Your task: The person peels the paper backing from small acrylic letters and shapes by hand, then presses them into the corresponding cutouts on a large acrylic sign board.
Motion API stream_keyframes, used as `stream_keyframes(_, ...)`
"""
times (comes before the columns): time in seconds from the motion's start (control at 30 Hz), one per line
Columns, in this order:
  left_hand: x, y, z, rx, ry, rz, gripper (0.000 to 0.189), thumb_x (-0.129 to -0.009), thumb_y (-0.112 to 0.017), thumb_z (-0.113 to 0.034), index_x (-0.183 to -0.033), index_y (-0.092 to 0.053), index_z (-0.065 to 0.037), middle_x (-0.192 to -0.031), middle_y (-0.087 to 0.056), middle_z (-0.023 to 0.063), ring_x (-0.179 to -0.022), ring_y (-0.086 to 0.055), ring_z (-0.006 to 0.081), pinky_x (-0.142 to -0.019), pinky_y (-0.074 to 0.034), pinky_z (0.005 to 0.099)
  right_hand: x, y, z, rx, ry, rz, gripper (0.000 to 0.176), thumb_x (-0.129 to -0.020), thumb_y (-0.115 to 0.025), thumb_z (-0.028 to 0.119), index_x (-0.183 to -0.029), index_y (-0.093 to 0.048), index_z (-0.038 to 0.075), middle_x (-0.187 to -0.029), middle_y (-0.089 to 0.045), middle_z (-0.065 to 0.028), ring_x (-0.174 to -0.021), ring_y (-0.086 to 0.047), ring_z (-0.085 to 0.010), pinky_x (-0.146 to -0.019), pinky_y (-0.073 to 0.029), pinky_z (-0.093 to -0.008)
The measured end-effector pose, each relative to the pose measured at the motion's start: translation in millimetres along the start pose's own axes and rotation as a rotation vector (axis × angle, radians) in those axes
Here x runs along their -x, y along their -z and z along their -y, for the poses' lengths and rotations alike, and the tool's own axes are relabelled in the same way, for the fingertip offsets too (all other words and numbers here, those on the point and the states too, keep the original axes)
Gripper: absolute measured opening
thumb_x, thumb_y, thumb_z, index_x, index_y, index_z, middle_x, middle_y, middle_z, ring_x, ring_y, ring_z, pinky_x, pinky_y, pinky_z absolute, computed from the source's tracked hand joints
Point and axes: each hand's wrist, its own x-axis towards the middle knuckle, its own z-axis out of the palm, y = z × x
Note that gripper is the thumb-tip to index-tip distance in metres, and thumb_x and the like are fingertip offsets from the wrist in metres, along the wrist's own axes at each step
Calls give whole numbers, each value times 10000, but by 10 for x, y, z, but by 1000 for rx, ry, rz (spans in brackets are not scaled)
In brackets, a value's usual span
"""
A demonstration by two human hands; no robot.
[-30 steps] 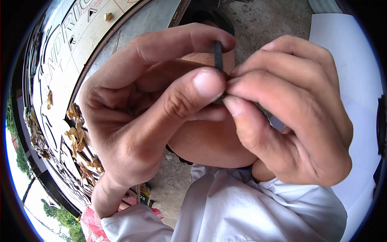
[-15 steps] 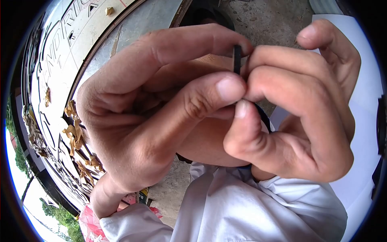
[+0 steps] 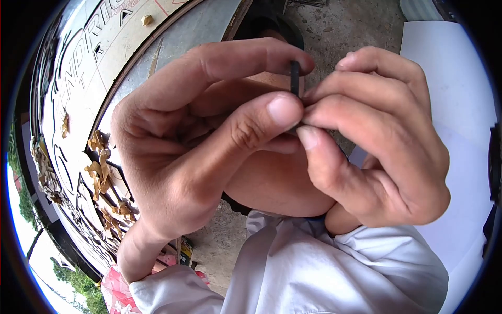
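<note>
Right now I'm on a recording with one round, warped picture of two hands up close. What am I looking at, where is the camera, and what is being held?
There is no machine here: a person works bare-handed, and the single camera sits on their head, looking forward and down. Its wide lens bends the picture. The left hand pinches a thin black strip between thumb and forefinger. The right hand meets it from the other side, fingertips closed on the same strip. What the strip is cannot be told. Behind the hands are a bare knee and white clothing. To the left lies a pale lettered board with tan curled scraps on it. A white sheet lies on the right, with concrete ground between.
</note>
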Motion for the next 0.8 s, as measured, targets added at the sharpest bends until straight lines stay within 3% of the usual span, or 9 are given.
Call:
stream_keyframes(0.07, 22, 9, 65, -2, -49, 4, 278, -831, -549, -1, -1075, -492, 117, -906, -614, 173, -714, -616, 109, -612, -535, 181, -5, 24, 15, -97, 33, -204, 127, -647, -671, -2, -762, -621, -22, -685, -616, -112, -656, -576, -209, -693, -482, -360)
stream_keyframes(0.13, 29, 16, 103, -5, -99, 8, 278, -831, -550, -3, -1074, -491, 119, -900, -616, 168, -697, -613, 97, -604, -531, 172, -220, 253, 138, 142, -34, 298, 131, -638, -677, -6, -757, -623, -22, -694, -619, -120, -661, -577, -210, -690, -482, -353)
stream_keyframes(0.17, 13, 46, 83, -5, -98, 8, 278, -831, -550, -3, -1074, -491, 119, -900, -616, 168, -697, -613, 97, -604, -531, 172, -172, 192, 83, 142, -35, 299, 131, -638, -677, -6, -757, -623, -22, -694, -619, -120, -661, -577, -210, -690, -482, -353)
stream_keyframes(0.23, -26, 126, 2, -101, 3, 89, 279, -830, -551, 2, -1076, -492, 119, -893, -618, 168, -683, -607, 90, -584, -516, 162, -20, 6, -73, -10, 194, -112, 136, -623, -674, -9, -749, -624, -20, -683, -620, -120, -653, -576, -205, -696, -475, -362)
stream_keyframes(0.47, 20, 72, 152, -63, -145, 26, 277, -820, -568, 6, -1067, -507, 115, -893, -619, 169, -670, -598, 88, -561, -489, 154, -15, 32, -11, -36, 100, -155, 143, -611, -668, 43, -735, -623, -11, -645, -617, -99, -632, -578, -188, -727, -437, -380)
stream_keyframes(0.53, -9, 97, 159, -87, -185, 48, 279, -814, -574, 10, -1065, -512, 117, -872, -621, 164, -643, -591, 83, -548, -481, 152, -207, 227, 154, 230, -21, 282, 128, -629, -667, 81, -719, -621, 2, -646, -618, -91, -627, -576, -174, -738, -417, -375)
stream_keyframes(0.67, 27, -212, -167, -325, 99, -245, 283, -808, -577, 19, -1067, -520, 116, -828, -628, 148, -618, -588, 83, -537, -477, 158, -196, 216, 178, 245, -36, 279, 114, -650, -657, 96, -717, -616, 12, -640, -617, -79, -622, -572, -155, -752, -396, -365)
stream_keyframes(0.73, -53, 124, -3, -67, -5, 152, 297, -806, -586, 4, -1076, -526, 113, -785, -631, 126, -609, -590, 85, -535, -481, 172, -192, 209, 178, 243, -28, 265, 117, -655, -652, 100, -723, -612, 13, -632, -612, -69, -607, -566, -149, -752, -388, -359)
stream_keyframes(0.8, -11, 104, 83, -45, -50, 112, 302, -807, -587, -3, -1080, -527, 112, -773, -631, 118, -613, -592, 87, -543, -486, 175, -182, 205, 178, 243, -21, 250, 120, -661, -647, 105, -728, -608, 14, -624, -607, -60, -593, -560, -144, -753, -381, -353)
